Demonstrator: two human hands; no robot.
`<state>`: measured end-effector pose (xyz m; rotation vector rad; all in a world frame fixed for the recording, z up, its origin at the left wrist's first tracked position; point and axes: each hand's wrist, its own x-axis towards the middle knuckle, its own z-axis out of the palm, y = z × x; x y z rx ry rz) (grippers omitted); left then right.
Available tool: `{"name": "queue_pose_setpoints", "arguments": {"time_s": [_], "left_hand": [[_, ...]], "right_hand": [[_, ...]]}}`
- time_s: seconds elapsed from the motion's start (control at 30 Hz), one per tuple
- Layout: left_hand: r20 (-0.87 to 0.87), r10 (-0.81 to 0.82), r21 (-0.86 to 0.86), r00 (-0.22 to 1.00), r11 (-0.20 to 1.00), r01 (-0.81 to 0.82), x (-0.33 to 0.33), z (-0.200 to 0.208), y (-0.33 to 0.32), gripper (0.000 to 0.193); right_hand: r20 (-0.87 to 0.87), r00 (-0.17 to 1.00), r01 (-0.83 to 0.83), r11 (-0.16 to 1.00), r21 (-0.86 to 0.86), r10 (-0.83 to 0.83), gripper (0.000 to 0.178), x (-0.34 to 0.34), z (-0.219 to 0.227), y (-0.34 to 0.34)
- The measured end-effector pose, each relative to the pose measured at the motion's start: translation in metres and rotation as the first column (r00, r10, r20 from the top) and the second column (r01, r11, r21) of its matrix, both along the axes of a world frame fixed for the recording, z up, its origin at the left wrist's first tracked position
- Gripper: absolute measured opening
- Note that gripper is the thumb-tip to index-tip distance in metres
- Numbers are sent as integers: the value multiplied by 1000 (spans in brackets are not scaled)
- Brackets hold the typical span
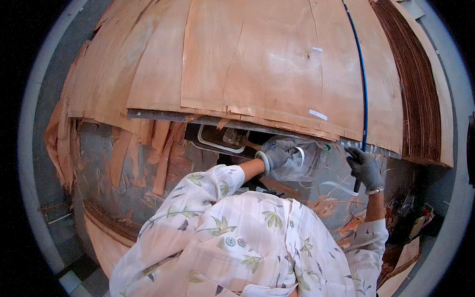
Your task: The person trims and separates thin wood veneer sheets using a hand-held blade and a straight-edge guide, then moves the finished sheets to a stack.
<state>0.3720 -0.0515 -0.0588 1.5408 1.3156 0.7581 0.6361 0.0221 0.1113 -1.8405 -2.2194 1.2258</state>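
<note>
My left hand [278,154], in a grey glove, reaches to the front edge of the veneer sheets. Its fingers are closed on a narrow white strip [300,156], beside a crumpled clear plastic bag [309,166]. Farther right, my gloved right hand [366,170] is at the near end of a long blue rod [362,84] with a black end [357,186]. Its bent fingers lie over the rod and appear to grip it. The rod runs away across the pale wood veneer [277,64]. Another white strip [339,186] curls beside the black end.
Under the veneer edge sits a light-rimmed tray [217,139] with a wooden-handled tool [252,144]. Torn veneer strips [161,158] hang at the left, and scraps [326,205] lie below. A thick stack of dark-edged sheets [415,84] stands at the right. Small white pieces line the front edge.
</note>
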Motion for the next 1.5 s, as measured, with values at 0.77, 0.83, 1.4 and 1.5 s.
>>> {"name": "queue_pose_setpoints", "arguments": {"time_s": [0.77, 0.83, 1.4, 1.5], "left_hand": [[-571, -337, -432, 749, 899, 76, -216, 3, -97, 28], [-567, -354, -425, 743, 899, 104, -213, -2, -79, 28], [-664, -286, -408, 691, 913, -14, -221, -65, -23, 55], [-646, -199, -357, 737, 932, -61, -217, -83, -23, 56]], "right_hand": [[118, 761, -648, 735, 199, 638, 39, -213, -192, -41], [52, 784, -601, 735, 314, 619, 35, -210, -203, -42], [-99, 884, -446, 888, 113, 456, 31, -235, -144, -69], [79, 792, -610, 790, 55, 606, 33, -260, -134, -53]]}}
